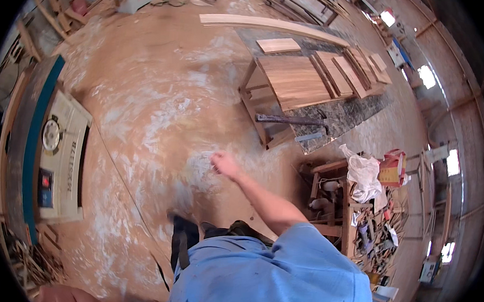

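Note:
My right hand (pixel 224 164) hangs over the dusty floor in the middle of the view, its fingers loosely curled. Nothing shows in it, though the hand is slightly blurred. It touches nothing; the nearest furniture is the table (pixel 342 117) ahead and to the right, some way off. At the lower left edge, part of my left arm or hand (pixel 67 297) comes into view, with its fingers hidden. On the table lie a wide wooden panel (pixel 292 79), several narrower boards (pixel 351 75) and a hammer (pixel 292 120) near the close end.
A pale machine (pixel 65 144) with a handwheel stands at the left. A thin cord (pixel 122 177) crosses the floor beside it. To the right, a cluttered wooden workbench (pixel 348 231) carries tools, a white cloth (pixel 364 173) and a red-yellow bag (pixel 392 168). Scrap wood lies farther back.

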{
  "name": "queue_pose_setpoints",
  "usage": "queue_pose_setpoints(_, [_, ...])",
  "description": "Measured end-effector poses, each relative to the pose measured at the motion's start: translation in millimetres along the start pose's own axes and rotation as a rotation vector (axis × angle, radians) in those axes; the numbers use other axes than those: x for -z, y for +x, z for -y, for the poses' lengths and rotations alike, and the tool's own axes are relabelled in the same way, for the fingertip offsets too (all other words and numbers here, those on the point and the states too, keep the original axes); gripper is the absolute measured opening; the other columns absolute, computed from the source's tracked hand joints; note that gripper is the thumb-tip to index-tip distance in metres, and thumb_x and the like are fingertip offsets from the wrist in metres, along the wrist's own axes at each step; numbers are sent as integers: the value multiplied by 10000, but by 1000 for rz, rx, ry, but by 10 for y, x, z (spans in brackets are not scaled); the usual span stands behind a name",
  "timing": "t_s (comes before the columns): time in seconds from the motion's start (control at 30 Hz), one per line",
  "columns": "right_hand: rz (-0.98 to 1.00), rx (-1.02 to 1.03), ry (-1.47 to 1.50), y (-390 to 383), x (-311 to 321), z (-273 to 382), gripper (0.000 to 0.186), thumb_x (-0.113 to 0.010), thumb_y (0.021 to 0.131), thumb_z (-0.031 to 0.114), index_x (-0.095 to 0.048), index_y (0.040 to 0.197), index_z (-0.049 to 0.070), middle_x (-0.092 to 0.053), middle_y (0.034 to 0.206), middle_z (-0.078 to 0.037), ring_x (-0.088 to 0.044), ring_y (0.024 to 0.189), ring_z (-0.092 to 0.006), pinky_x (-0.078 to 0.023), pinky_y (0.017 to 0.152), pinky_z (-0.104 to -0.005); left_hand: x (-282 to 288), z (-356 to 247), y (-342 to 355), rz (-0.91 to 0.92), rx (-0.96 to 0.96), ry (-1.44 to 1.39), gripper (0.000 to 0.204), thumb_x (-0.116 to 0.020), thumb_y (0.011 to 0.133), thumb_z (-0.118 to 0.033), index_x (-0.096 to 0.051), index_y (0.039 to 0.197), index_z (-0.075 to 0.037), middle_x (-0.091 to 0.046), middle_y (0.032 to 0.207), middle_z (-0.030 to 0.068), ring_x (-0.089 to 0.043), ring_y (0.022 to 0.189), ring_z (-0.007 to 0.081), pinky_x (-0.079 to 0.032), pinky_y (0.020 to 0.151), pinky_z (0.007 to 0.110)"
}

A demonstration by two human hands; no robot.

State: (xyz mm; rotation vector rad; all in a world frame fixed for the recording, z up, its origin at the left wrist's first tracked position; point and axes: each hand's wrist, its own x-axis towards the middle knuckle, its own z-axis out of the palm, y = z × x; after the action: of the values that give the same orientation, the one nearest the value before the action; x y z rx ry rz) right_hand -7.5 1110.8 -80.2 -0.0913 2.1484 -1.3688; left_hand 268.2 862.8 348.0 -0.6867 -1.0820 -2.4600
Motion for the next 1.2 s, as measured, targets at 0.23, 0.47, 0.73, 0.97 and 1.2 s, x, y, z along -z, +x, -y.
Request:
queue_pose_setpoints(0.23, [-420,-45,455,872,1413,753,162,-597,964,207,-609,959,45,-648,778,-63,-605,604,-142,-526,529,-301,786,622,1680,446,262,-499,252,-818,811,-224,-673,699,-51,-627,645,49,-616,531,175,-517,529,274])
queue_pose_setpoints(0.47, [-628,-51,414,2056,2266,1042,240,-618,956,238,-560,1076,38,-615,802,-59,-565,620,-122,-484,514,-276,1459,908,2887,421,295,-546,279,-751,847,-227,-604,660,-80,-581,655,37,-562,540,174,-488,534,286])
queue_pose_setpoints(0.73, [-923,-165,-96,3805,3287,1665,745,-711,839,453,-525,1237,-148,-692,910,-168,-674,727,-277,-550,624,-402,2138,1671,4196,302,406,-372,272,-676,880,-253,-551,679,-119,-511,672,13,-494,571,174,-440,554,313])
queue_pose_setpoints(0.97, [-945,-709,-205,4774,3973,1903,969,-682,798,600,-372,1362,-124,-544,1351,-294,-566,1249,-376,-468,1036,-411,2969,2175,4886,-28,333,-14,307,-623,943,-270,-482,699,-149,-460,701,-7,-424,625,158,-397,635,324])
queue_pose_setpoints(1.2, [-866,-988,-117,5043,4202,2054,910,-715,751,457,-338,1421,-31,-554,1369,-233,-563,1269,-334,-469,1046,-384,4004,2329,4446,-701,498,152,193,-611,938,-267,-620,962,-75,-527,799,89,-459,756,226,-427,749,413])
